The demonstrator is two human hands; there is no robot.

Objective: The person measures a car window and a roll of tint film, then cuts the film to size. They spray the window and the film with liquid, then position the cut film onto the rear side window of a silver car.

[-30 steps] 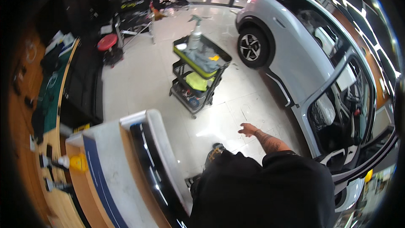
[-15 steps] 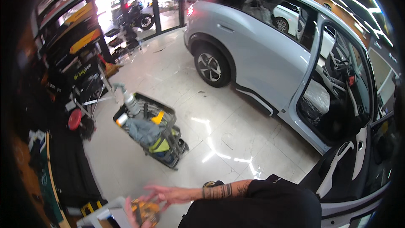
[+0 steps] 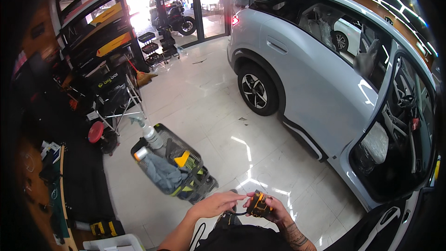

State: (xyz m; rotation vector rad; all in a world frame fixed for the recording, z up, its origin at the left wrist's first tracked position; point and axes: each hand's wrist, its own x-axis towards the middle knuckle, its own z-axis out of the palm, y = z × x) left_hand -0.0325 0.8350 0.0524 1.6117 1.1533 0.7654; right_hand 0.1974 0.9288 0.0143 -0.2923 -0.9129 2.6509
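Note:
In front of my body, at the bottom middle, my right hand (image 3: 278, 210) is wrapped round a small boxy yellow-and-black device (image 3: 260, 204); its exact kind is unclear. My left hand (image 3: 219, 203) reaches in from the left with its fingers stretched out, the tips close to the device's left side. Whether they touch it I cannot tell. A short dark cord or strap (image 3: 238, 214) curves below the left fingertips, beside the device.
A mesh-topped cart (image 3: 163, 190) ahead carries a spray bottle (image 3: 151, 135), grey cloths (image 3: 162, 171) and a yellow scraper (image 3: 182, 159). A light grey car (image 3: 306, 79) with an open front door (image 3: 395, 223) stands right. At lower left are a white bin (image 3: 121, 242) and a red-topped stool (image 3: 96, 132).
My hands and the yellow-and-black device have moved from the white bin at lower left to the bottom middle. The left hand is now apart from the right, and the view has shifted.

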